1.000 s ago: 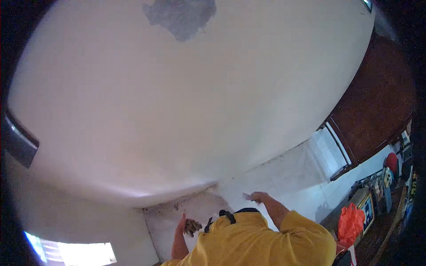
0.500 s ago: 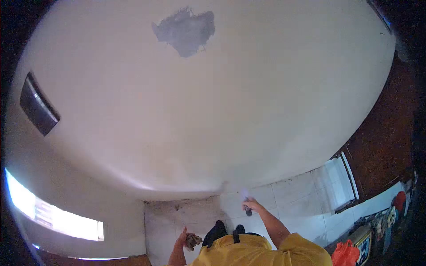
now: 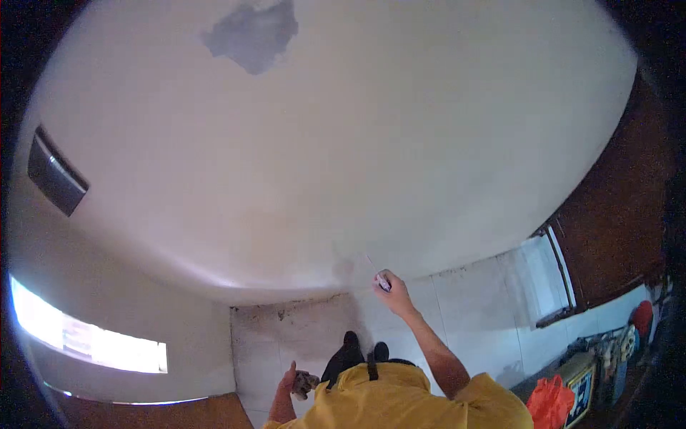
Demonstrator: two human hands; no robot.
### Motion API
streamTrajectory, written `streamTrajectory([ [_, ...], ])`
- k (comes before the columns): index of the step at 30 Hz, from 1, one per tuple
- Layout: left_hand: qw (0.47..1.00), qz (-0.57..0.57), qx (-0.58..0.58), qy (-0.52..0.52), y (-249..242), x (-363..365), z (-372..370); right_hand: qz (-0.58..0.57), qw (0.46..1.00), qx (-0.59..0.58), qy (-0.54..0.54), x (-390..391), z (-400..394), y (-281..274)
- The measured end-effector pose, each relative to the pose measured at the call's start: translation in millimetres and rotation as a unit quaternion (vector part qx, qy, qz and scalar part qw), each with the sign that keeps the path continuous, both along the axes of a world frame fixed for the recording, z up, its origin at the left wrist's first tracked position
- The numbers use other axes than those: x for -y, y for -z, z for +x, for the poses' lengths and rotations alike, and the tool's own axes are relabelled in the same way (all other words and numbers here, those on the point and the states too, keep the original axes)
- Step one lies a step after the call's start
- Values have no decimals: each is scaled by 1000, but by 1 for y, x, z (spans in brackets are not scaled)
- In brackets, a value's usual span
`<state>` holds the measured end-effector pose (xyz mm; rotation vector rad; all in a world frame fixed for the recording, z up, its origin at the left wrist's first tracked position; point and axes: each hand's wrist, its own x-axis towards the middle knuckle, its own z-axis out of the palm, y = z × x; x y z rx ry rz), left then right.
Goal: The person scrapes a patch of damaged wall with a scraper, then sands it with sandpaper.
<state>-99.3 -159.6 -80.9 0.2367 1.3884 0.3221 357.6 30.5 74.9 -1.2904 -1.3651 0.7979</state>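
Note:
My right hand (image 3: 391, 292) is wrapped round a slim tool (image 3: 384, 283) whose thin pale end points toward the large off-white wall (image 3: 343, 157). My left hand (image 3: 289, 379), low at the left of my body, holds a crumpled brownish-grey bundle (image 3: 305, 385), perhaps a cloth. A grey patch (image 3: 254, 37) with ragged edges shows high on the wall. Faint darker smudges mark the wall near the tool. Whether the tool's end touches the wall, I cannot tell.
A dark panel (image 3: 56, 173) is on the wall at the left, above a bright window (image 3: 93, 339). Pale tiles (image 3: 471, 325) cover the floor. At the right are a brown door-like surface (image 3: 607, 229), a red plastic bag (image 3: 550, 402) and a framed item (image 3: 582, 395).
My right hand has risen with the tool, toward the wall and slightly left. My left hand, still on the bundle, has shifted slightly. The grey patch now appears further up and left.

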Motion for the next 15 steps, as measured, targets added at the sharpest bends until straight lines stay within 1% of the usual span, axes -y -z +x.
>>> streamTrajectory([
  [1,1000,4,-3,6,6,2,-3,22,999,-37,13,-10,-4,-8],
  [3,999,-6,-16,35,18,1,-11,-106,987,-94,-71,-31,-10,2],
  [4,1000,-6,-17,14,25,4,-12,-172,971,-121,-110,-37,-13,9],
  [6,999,-3,-19,-26,7,3,2,-237,949,-163,-128,-41,-22,-4],
  [7,999,-1,-38,14,5,-7,-1,-269,935,-183,-137,-44,-27,-16],
  [10,996,49,-69,3,-9,-7,7,-241,915,-269,-181,-51,-29,-49],
  [11,998,30,-48,-19,-1,-10,6,-225,909,-301,-178,-54,-30,-60],
  [12,999,10,-27,-40,28,-10,-7,-210,902,-335,-173,-58,-33,-72],
  [13,998,-11,-7,-60,45,-9,-15,-194,893,-369,-168,-61,-36,-78],
  [15,998,34,-61,1,46,-15,-17,-274,890,-314,-186,-73,-28,-53],
])
